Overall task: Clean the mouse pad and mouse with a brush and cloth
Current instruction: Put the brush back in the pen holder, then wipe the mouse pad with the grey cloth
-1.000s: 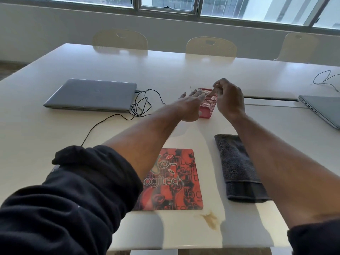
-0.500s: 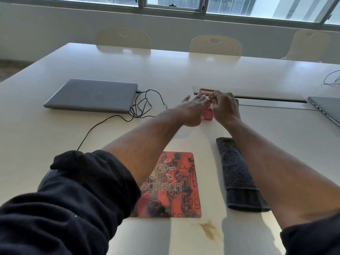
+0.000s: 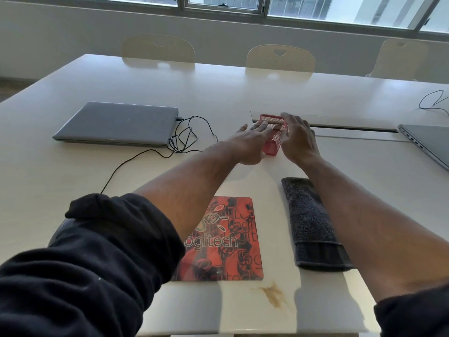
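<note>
Two hands out, both at one red mesh holder [image 3: 271, 142] mid-table. Left hand [image 3: 250, 144] flat, fingers straight against holder's side and rim. Right hand [image 3: 297, 139] on other side, grip unclear. Holder contents hidden. One red mouse pad [image 3: 233, 242] near edge, one dark folded cloth [image 3: 313, 227] just beside it. Two closed laptops [image 3: 119, 124], three chairs [image 3: 279, 59].

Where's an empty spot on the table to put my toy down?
Bare table lies left of the mouse pad, in front of the closed laptop. More lies beyond the red mesh holder, toward the chairs. It is crowded around the holder, where both hands are, and by the tangled cable.
</note>
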`<state>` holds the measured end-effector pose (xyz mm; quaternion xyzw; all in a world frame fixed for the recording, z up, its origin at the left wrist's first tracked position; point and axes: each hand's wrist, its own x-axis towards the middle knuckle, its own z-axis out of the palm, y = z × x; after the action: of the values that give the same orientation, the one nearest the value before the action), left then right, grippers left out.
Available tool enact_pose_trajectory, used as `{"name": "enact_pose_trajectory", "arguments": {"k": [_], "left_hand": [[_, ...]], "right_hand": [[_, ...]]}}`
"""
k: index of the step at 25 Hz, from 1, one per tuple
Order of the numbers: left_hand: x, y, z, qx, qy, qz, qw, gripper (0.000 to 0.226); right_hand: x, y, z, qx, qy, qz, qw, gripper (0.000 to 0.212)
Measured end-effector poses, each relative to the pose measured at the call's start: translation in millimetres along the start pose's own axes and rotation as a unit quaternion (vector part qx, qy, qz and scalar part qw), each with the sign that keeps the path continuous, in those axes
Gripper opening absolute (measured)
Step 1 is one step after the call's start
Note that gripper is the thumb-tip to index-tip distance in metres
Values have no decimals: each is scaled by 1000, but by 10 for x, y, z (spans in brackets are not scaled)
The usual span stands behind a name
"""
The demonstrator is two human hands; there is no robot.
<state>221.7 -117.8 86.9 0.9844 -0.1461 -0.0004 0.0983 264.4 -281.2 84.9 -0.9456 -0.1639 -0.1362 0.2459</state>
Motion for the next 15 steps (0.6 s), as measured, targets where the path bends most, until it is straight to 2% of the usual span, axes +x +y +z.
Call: {"name": "enact_pose_trajectory", "arguments": {"k": [3, 6, 10, 15], "left_hand": [[-57, 9, 9, -12, 8, 3, 1000, 84], [-184, 0, 9, -34, 20, 10, 999, 81], [-494, -91, 54, -69, 32, 12, 997, 77], [-1013, -250, 211, -127, 39, -18, 991, 72]], "right_hand": [[-140, 81, -95, 7, 32, 37, 999, 45], [-403, 178, -203, 7, 22, 92, 995, 43], [-1005, 244, -303, -34, -60, 145, 987, 52], [-1726, 228, -215, -111, -148, 202, 962, 84]]}}
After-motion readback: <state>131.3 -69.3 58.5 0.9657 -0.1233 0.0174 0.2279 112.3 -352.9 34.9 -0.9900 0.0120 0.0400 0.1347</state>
